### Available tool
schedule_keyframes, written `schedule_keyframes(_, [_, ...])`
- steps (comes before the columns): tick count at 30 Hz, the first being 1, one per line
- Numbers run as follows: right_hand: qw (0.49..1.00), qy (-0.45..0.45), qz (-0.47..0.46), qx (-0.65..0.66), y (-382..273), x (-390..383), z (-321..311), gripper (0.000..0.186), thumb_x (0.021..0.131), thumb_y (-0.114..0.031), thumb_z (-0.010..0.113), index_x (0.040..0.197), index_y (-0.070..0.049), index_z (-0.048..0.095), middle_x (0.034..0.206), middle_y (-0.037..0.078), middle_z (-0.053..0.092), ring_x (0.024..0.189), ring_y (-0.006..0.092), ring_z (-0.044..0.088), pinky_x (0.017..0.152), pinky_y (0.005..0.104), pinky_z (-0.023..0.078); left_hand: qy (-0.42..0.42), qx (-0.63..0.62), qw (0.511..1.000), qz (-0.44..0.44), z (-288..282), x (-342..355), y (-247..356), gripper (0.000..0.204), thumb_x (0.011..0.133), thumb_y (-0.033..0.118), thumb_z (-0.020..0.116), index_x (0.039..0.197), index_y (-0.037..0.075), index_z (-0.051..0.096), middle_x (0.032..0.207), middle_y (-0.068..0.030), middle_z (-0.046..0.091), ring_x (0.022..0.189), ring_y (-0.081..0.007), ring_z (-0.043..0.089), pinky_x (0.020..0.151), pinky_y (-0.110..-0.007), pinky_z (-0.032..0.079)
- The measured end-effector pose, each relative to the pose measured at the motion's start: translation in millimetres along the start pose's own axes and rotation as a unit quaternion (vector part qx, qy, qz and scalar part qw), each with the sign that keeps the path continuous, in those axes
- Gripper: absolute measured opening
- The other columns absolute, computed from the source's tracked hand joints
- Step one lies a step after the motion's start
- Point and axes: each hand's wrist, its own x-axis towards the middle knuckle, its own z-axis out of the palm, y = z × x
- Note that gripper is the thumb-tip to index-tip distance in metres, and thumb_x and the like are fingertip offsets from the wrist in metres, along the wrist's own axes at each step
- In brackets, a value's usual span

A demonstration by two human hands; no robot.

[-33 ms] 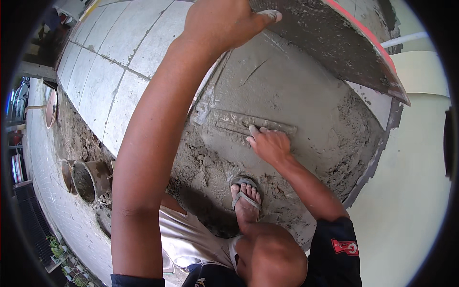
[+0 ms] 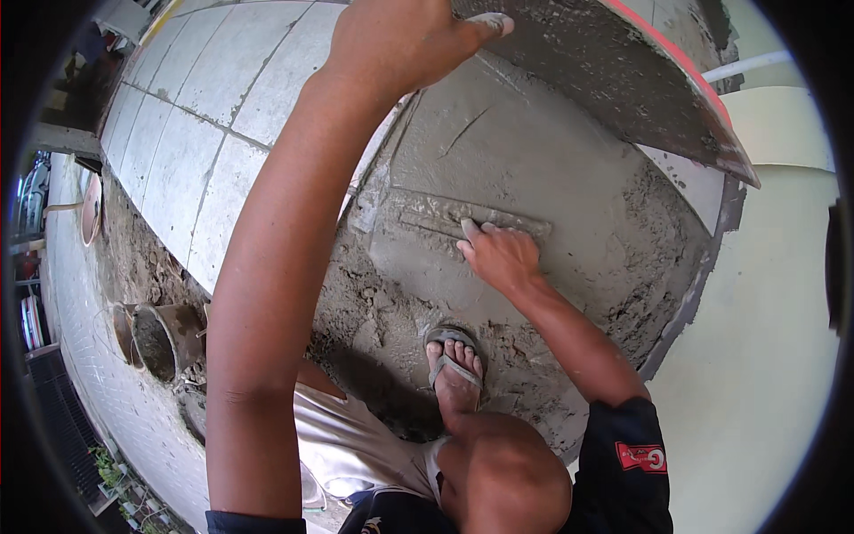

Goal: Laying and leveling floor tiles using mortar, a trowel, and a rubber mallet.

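My left hand reaches to the top of the view, its thumb along the near edge of a large tilted panel. The panel's mortar-smeared grey side faces me, and a red strip runs along its upper edge. Most of the left fingers are hidden behind the hand. Below, my right hand is wrapped round the grip of a long, mortar-coated float. The float lies flat on the wet grey mortar, smooth beyond it and rough toward the right.
Pale floor tiles border the mortar on the left. Buckets stand on the ground at left, one with grey material inside. A cream wall rises at right. My sandalled foot is on rough mortar just below the float.
The whole view shifts slightly. Both hands keep their hold, and the float and panel show no clear movement against the mortar.
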Motion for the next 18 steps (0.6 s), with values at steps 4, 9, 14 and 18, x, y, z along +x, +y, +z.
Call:
schedule_keyframes(4, [0.995,0.062,0.077,-0.027,37.6,11.7,-9.4,0.040,0.099,-0.043,0.061,0.127,-0.014,0.067,0.097,0.013,0.075,0.089,0.0336,0.074,0.076,0.0479,0.059,0.047,-0.121,0.985,0.113,-9.0,-5.8,-5.5,0.111,0.085,0.037,0.081,0.164,0.004,0.010,0.133,-0.0362,0.059,0.121,-0.0496,0.061,0.104,-0.048,0.052])
schedule_keyframes(9, [0.965,0.134,0.225,0.003,113.1,-43.8,-8.7,0.045,0.096,-0.049,0.064,0.132,-0.021,0.067,0.103,0.017,0.076,0.095,0.0382,0.073,0.081,0.0502,0.058,0.005,0.083,0.997,-0.007,-9.6,0.0,1.8,0.112,0.085,0.039,0.082,0.164,0.007,0.010,0.141,-0.0369,0.053,0.129,-0.0485,0.057,0.108,-0.048,0.050])
schedule_keyframes(14, [0.899,0.272,0.338,0.058,197.3,-137.8,-0.4,0.053,0.093,-0.052,0.069,0.125,-0.009,0.072,0.107,0.023,0.074,0.102,0.0421,0.071,0.087,0.0487,0.056,0.000,0.111,0.994,0.001,-9.7,-0.2,-7.9,0.113,0.084,0.042,0.081,0.164,0.006,0.009,0.135,-0.0403,0.055,0.122,-0.0505,0.060,0.104,-0.048,0.052])
schedule_keyframes(18, [0.880,0.325,0.319,0.133,214.8,-157.6,2.7,0.057,0.093,-0.046,0.073,0.125,0.001,0.071,0.116,0.025,0.073,0.110,0.0372,0.071,0.094,0.0422,0.053,0.049,0.108,0.992,0.031,-4.4,-6.1,-13.8,0.111,0.086,0.041,0.079,0.163,0.003,0.009,0.129,-0.0390,0.058,0.114,-0.0498,0.064,0.099,-0.049,0.054])
